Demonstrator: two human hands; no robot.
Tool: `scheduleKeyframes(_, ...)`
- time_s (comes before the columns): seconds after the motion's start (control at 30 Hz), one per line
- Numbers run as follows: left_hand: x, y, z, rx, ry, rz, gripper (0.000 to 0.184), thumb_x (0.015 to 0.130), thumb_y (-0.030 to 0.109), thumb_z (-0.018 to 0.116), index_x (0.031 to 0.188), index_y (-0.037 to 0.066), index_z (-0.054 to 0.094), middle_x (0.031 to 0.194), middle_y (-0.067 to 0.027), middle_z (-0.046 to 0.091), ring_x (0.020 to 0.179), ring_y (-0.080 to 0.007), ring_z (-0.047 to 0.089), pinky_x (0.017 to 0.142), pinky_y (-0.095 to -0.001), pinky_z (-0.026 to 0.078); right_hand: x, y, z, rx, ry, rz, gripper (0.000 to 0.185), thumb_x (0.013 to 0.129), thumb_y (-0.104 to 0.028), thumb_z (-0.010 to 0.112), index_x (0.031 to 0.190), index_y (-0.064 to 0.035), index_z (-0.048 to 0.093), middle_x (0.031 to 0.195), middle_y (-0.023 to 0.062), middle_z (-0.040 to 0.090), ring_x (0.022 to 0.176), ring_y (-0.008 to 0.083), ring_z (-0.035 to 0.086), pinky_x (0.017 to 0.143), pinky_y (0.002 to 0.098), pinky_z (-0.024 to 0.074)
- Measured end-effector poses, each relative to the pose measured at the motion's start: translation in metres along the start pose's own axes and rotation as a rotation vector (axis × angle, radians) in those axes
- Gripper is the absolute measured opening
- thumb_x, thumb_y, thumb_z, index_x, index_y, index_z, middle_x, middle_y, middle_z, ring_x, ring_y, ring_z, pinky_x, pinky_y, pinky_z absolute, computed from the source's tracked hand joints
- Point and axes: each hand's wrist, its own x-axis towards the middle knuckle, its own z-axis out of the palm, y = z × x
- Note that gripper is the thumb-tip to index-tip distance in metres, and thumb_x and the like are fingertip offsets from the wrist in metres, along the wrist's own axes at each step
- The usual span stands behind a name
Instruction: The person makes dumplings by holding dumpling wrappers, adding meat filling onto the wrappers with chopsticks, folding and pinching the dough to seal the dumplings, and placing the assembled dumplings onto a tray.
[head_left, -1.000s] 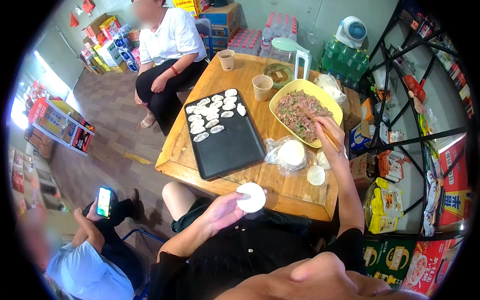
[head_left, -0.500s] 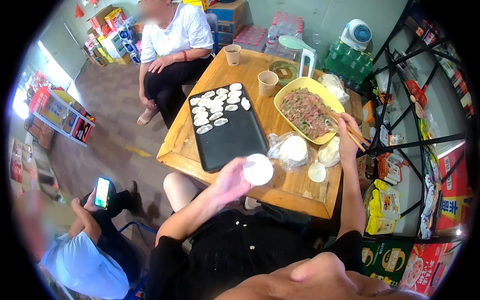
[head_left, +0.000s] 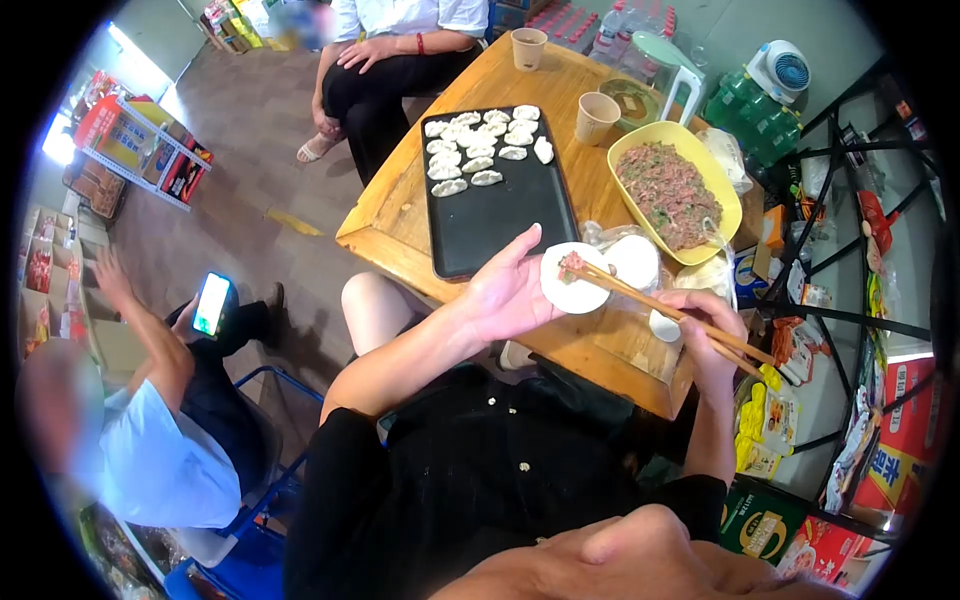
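Observation:
My left hand (head_left: 505, 292) holds a round white dumpling wrapper (head_left: 574, 296) flat on its fingers, thumb raised, above the table's near edge. In my right hand (head_left: 712, 335) is a pair of wooden chopsticks (head_left: 650, 302), their tips at a small lump of meat filling (head_left: 571, 265) on the wrapper. Beyond, a yellow bowl (head_left: 728, 172) contains minced meat with green bits (head_left: 662, 195). Several folded dumplings (head_left: 470, 140) lie on the far part of a black tray (head_left: 500, 235). A pile of wrappers (head_left: 636, 262) sits behind the held one, and a single wrapper (head_left: 664, 326) lies near my right hand.
Two paper cups (head_left: 597, 118) and a lidded jug (head_left: 655, 65) stand on the wooden table (head_left: 390, 225). A seated person (head_left: 410, 50) is across the corner; another person (head_left: 170, 440) at left holds a phone (head_left: 211, 304). Metal shelving (head_left: 850, 320) borders the right.
My right hand has brought the chopsticks from the bowl to the wrapper, where filling now shows. The view has shifted. The person at left has raised one arm towards the shelves.

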Motion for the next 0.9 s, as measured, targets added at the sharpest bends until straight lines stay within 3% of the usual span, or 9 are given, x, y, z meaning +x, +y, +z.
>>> scheduleKeyframes(0.1, -0.017, -0.003, 0.004, 0.054, 0.086, 0.025, 0.072, 0.103, 0.049, 0.036, 0.145, -0.008, 0.029, 0.148, -0.0256, 0.038, 0.138, -0.0356, 0.040, 0.116, -0.0486, 0.031, -0.004, 0.003, -0.004, 0.017, -0.127, -0.060, 0.038, 0.085, 0.003, 0.059, 0.122, 0.0042, 0.050, 0.104, 0.0212, 0.069, 0.102, 0.0319, 0.068, 0.094, 0.0434, 0.0523)
scheduleKeyframes(0.27, -0.028, -0.008, 0.004, 0.043, 0.084, 0.041, 0.072, 0.103, 0.049, 0.035, 0.146, -0.008, 0.028, 0.150, -0.0262, 0.036, 0.139, -0.0355, 0.038, 0.117, -0.0485, 0.030, 0.002, -0.002, -0.013, 0.042, -0.166, -0.116, 0.041, 0.089, -0.006, 0.063, 0.127, 0.0001, 0.048, 0.100, 0.0234, 0.069, 0.100, 0.0370, 0.068, 0.093, 0.0498, 0.0515)
scheduleKeyframes(0.4, -0.032, -0.010, 0.004, 0.062, 0.090, 0.057, 0.073, 0.103, 0.050, 0.035, 0.147, -0.008, 0.028, 0.150, -0.0263, 0.035, 0.140, -0.0355, 0.037, 0.117, -0.0477, 0.030, 0.001, -0.002, -0.015, 0.140, -0.064, -0.056, 0.036, 0.091, -0.013, 0.065, 0.121, -0.0001, 0.052, 0.096, 0.0226, 0.069, 0.095, 0.0374, 0.068, 0.091, 0.0508, 0.0526)
scheduleKeyframes(0.47, -0.033, -0.010, 0.001, 0.070, 0.086, 0.054, 0.073, 0.103, 0.050, 0.034, 0.147, -0.007, 0.028, 0.151, -0.0262, 0.035, 0.140, -0.0354, 0.037, 0.117, -0.0472, 0.030, 0.004, -0.009, -0.009, 0.143, -0.035, -0.084, 0.032, 0.091, -0.017, 0.066, 0.116, 0.0005, 0.055, 0.093, 0.0217, 0.069, 0.091, 0.0341, 0.068, 0.086, 0.0463, 0.0540)
scheduleKeyframes(0.6, -0.035, -0.008, -0.002, 0.115, 0.071, 0.038, 0.071, 0.103, 0.049, 0.032, 0.148, -0.007, 0.028, 0.151, -0.0262, 0.035, 0.140, -0.0349, 0.038, 0.117, -0.0459, 0.030, 0.009, -0.009, -0.012, 0.181, -0.034, -0.064, 0.023, 0.090, -0.014, 0.065, 0.105, 0.0021, 0.060, 0.091, 0.0207, 0.068, 0.085, 0.0289, 0.067, 0.080, 0.0401, 0.0536)
scheduleKeyframes(0.67, -0.037, -0.010, 0.002, 0.132, 0.072, 0.040, 0.070, 0.104, 0.048, 0.032, 0.147, -0.006, 0.029, 0.151, -0.0261, 0.035, 0.140, -0.0349, 0.038, 0.117, -0.0460, 0.030, 0.016, -0.008, -0.008, 0.058, -0.112, -0.051, 0.017, 0.087, -0.010, 0.062, 0.097, 0.0029, 0.063, 0.092, 0.0202, 0.069, 0.083, 0.0257, 0.064, 0.076, 0.0362, 0.0520)
scheduleKeyframes(0.73, -0.038, -0.011, 0.003, 0.150, 0.072, 0.040, 0.069, 0.104, 0.047, 0.033, 0.147, -0.006, 0.030, 0.150, -0.0261, 0.035, 0.139, -0.0348, 0.038, 0.117, -0.0461, 0.030, 0.020, -0.005, -0.001, 0.053, -0.113, 0.005, 0.015, 0.086, -0.009, 0.061, 0.094, 0.0030, 0.064, 0.092, 0.0199, 0.069, 0.085, 0.0254, 0.064, 0.077, 0.0364, 0.0518)
scheduleKeyframes(0.8, -0.040, -0.011, 0.002, 0.126, 0.072, 0.037, 0.063, 0.104, 0.045, 0.034, 0.143, -0.005, 0.037, 0.144, -0.0205, 0.046, 0.135, -0.0308, 0.045, 0.116, -0.0457, 0.032, 0.020, -0.002, 0.003, 0.048, -0.113, 0.062, 0.014, 0.085, -0.008, 0.059, 0.092, 0.0030, 0.065, 0.092, 0.0196, 0.069, 0.086, 0.0252, 0.064, 0.078, 0.0367, 0.0517)
scheduleKeyframes(0.9, -0.040, -0.010, -0.002, 0.132, 0.091, 0.045, 0.063, 0.104, 0.044, 0.035, 0.143, -0.005, 0.038, 0.144, -0.0206, 0.046, 0.134, -0.0306, 0.045, 0.116, -0.0455, 0.032, 0.020, -0.001, 0.005, 0.085, -0.069, 0.047, 0.016, 0.087, -0.011, 0.060, 0.092, 0.0028, 0.065, 0.092, 0.0189, 0.069, 0.087, 0.0250, 0.063, 0.081, 0.0363, 0.0507)
